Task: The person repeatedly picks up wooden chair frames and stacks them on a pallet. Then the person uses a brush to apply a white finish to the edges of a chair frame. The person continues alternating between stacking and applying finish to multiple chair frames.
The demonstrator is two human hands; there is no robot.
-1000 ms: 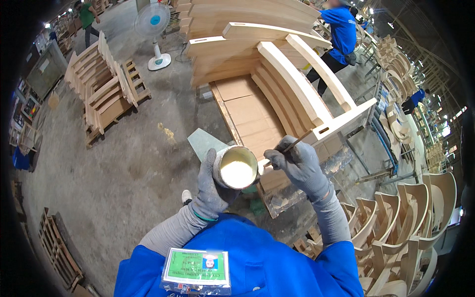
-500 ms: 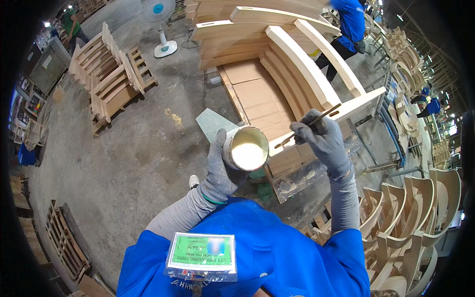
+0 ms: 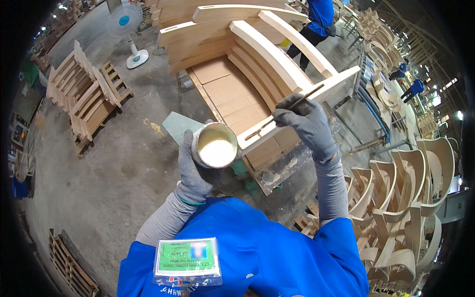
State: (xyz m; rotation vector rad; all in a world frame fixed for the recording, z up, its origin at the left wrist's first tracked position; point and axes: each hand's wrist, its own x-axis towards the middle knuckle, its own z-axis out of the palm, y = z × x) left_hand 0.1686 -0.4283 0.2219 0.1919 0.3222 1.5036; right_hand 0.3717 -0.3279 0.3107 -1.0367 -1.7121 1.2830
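Note:
My left hand (image 3: 192,173), in a grey glove, is wrapped round a round can (image 3: 213,130) with a whitish liquid (image 3: 217,153) in it. The can's mouth tilts up toward me, beside the near end of a pale wooden rail (image 3: 341,82). Gloved in grey too, my right hand (image 3: 310,128) pinches a thin dark stick (image 3: 308,95) above that rail. The stick slants down to the left, its lower tip at a slot near the rail's end. Whether the tip is inside the slot I cannot tell.
Curved wooden pieces (image 3: 269,57) lie on a table (image 3: 225,94) ahead. A greenish flat panel (image 3: 180,127) juts out beside the can. Curved chair parts (image 3: 396,208) stand at right. A fan (image 3: 137,58), a pallet of wood (image 3: 91,96) and a co-worker in blue (image 3: 319,17) are farther off.
The whole view has shifted, so the table, can and both hands sit farther left in the picture. My hands keep the can and the stick, with the tip still by the rail's end.

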